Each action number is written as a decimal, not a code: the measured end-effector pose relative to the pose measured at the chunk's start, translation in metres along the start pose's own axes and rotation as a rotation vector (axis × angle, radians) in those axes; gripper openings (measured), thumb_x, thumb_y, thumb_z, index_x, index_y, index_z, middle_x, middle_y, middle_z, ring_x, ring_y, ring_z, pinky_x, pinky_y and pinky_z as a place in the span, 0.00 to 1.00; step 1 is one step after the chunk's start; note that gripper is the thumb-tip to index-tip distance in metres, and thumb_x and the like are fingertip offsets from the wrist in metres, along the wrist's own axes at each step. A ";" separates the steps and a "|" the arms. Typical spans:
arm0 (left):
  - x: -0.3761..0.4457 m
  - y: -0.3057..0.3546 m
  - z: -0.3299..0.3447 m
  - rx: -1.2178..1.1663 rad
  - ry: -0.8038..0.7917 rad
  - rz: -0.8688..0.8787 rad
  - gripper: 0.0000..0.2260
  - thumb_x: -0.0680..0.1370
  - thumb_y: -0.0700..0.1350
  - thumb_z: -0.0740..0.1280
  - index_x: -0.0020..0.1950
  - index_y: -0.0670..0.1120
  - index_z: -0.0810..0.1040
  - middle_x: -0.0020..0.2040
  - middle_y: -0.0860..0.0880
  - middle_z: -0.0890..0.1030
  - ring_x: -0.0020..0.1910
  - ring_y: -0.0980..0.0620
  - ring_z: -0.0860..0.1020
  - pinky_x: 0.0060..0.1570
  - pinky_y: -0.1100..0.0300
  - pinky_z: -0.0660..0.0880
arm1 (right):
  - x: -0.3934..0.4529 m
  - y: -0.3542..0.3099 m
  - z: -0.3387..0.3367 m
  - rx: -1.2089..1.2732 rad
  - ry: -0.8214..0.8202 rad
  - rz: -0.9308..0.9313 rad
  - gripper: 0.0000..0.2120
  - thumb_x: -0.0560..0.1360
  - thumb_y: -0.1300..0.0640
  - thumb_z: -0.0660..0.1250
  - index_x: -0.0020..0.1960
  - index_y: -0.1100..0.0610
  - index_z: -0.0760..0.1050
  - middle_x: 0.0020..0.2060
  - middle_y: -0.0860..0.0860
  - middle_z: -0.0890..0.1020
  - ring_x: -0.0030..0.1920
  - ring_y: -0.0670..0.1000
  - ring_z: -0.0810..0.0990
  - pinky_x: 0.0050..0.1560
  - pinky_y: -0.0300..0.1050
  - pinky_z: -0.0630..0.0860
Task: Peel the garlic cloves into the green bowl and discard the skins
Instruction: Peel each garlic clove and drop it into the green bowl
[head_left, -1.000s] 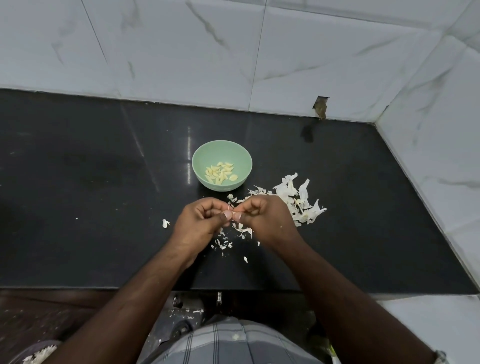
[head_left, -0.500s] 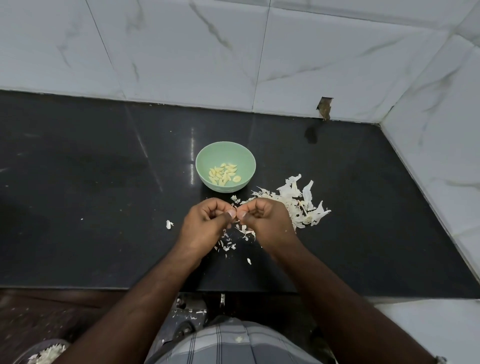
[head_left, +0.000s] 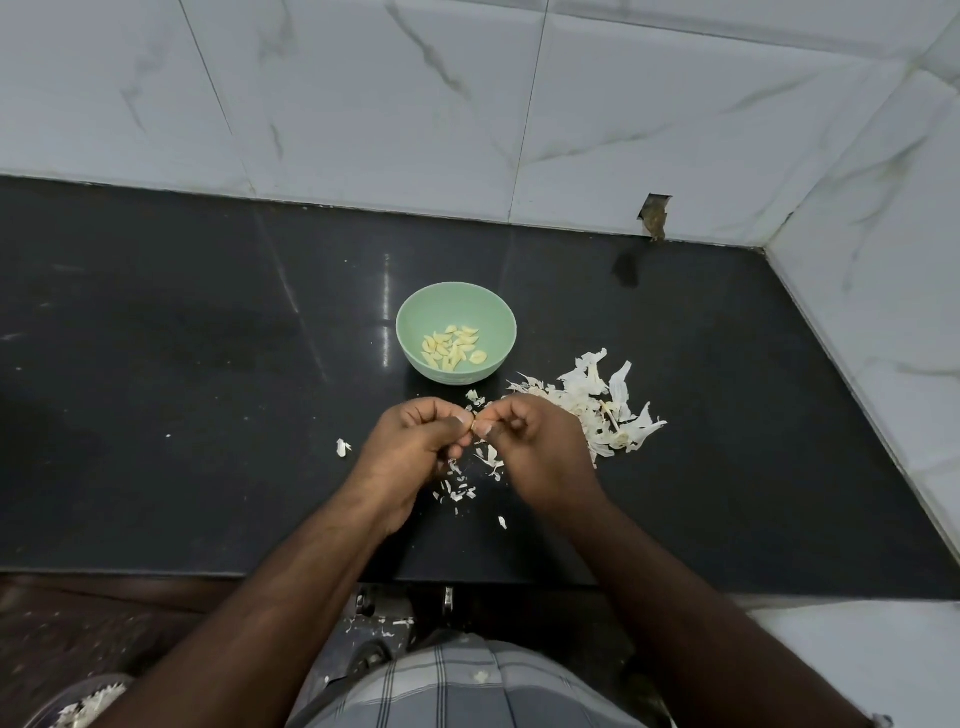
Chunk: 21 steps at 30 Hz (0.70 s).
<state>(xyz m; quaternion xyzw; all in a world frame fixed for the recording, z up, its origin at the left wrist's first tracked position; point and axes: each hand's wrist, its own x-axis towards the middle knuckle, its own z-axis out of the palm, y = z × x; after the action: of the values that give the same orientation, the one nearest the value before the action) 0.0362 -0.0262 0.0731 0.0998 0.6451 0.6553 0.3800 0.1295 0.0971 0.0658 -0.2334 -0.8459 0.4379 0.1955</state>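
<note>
Left of the green bowl (head_left: 456, 304), on the black counter (head_left: 182, 364), lies one stray flake of skin (head_left: 343, 447), near the left hand (head_left: 413, 452). Left hand: fingers curled, thumb and fingertips pinching a small garlic clove (head_left: 473, 424), held just in front of the bowl, above the counter. Clove mostly hidden between the fingertips; only a yellowish sliver shows. Right hand (head_left: 540, 449) meets the left at the same clove, fingers curled, thumb tip pinching it from the other side. Both hands grip the one clove between them.

Bowl stands upright behind the hands, a cluster of peeled cloves (head_left: 453, 347) on its bottom. In front of the bowl, under and between the hands, small skin scraps (head_left: 460, 488) scattered on the counter. Right of the bowl, just beside the right hand, a loose heap of white skins (head_left: 597, 405) on the counter. Behind the bowl, white marbled wall tiles (head_left: 389, 104); a chipped hole (head_left: 653, 215) in the tile edge to the bowl's right.
</note>
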 end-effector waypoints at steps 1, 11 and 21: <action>0.000 -0.002 0.000 0.082 0.020 0.086 0.06 0.79 0.35 0.68 0.43 0.41 0.81 0.34 0.46 0.79 0.30 0.56 0.74 0.32 0.65 0.69 | 0.000 -0.002 0.000 0.065 -0.032 0.105 0.04 0.75 0.59 0.72 0.41 0.52 0.82 0.35 0.45 0.83 0.36 0.41 0.79 0.41 0.38 0.74; 0.001 -0.010 -0.003 0.158 -0.006 0.373 0.06 0.76 0.34 0.73 0.50 0.43 0.85 0.45 0.45 0.86 0.45 0.50 0.82 0.49 0.60 0.79 | 0.001 -0.024 -0.008 0.891 -0.219 0.675 0.07 0.80 0.66 0.62 0.46 0.63 0.78 0.31 0.53 0.77 0.31 0.47 0.73 0.32 0.39 0.71; 0.001 -0.006 0.001 -0.112 0.061 0.209 0.03 0.74 0.37 0.73 0.47 0.41 0.85 0.39 0.43 0.82 0.34 0.55 0.74 0.37 0.62 0.71 | -0.002 -0.020 -0.008 0.315 -0.028 0.128 0.11 0.75 0.65 0.70 0.39 0.50 0.80 0.27 0.42 0.80 0.30 0.42 0.75 0.37 0.39 0.73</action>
<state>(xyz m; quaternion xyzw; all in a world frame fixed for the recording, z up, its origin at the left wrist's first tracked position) 0.0385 -0.0258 0.0677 0.1251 0.6049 0.7291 0.2949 0.1309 0.0917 0.0866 -0.2472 -0.7528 0.5798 0.1897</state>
